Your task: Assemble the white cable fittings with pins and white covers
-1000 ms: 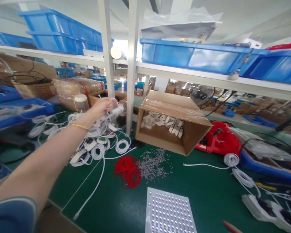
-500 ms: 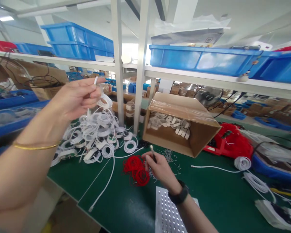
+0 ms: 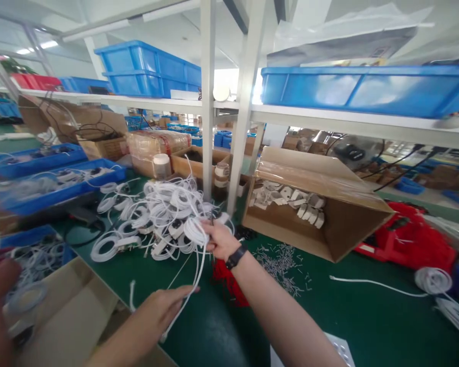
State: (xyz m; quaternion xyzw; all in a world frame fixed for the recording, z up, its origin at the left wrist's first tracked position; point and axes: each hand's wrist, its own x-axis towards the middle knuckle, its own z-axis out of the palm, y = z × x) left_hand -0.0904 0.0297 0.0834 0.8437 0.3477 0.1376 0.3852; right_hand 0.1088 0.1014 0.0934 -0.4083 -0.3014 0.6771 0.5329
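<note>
My right hand (image 3: 220, 240), wearing a dark wristband, is closed on a coil of white cable (image 3: 195, 232) at the front of a tangled pile of white cables (image 3: 164, 201). A thin dark item shows at its fingertips, too small to name. White strands hang from the coil toward the table's front edge. My left hand (image 3: 168, 306) is lower, fingers stretched out beside these strands; its palm side is partly hidden. Red cord bundles (image 3: 229, 280) lie under my right forearm, with small metal pins (image 3: 281, 265) scattered to its right.
A tilted cardboard box (image 3: 290, 234) holds white parts behind the pins. Red material (image 3: 413, 237) and a white coil (image 3: 433, 280) lie right. A perforated metal plate (image 3: 342, 346) is at the front. Shelf posts (image 3: 207, 102) rise behind. Another person's blurred hand (image 3: 2, 270) is far left.
The view has shifted left. My right hand has moved left from the red cord and taken hold of the white coil. My left hand has come down from its raised position and opened.
</note>
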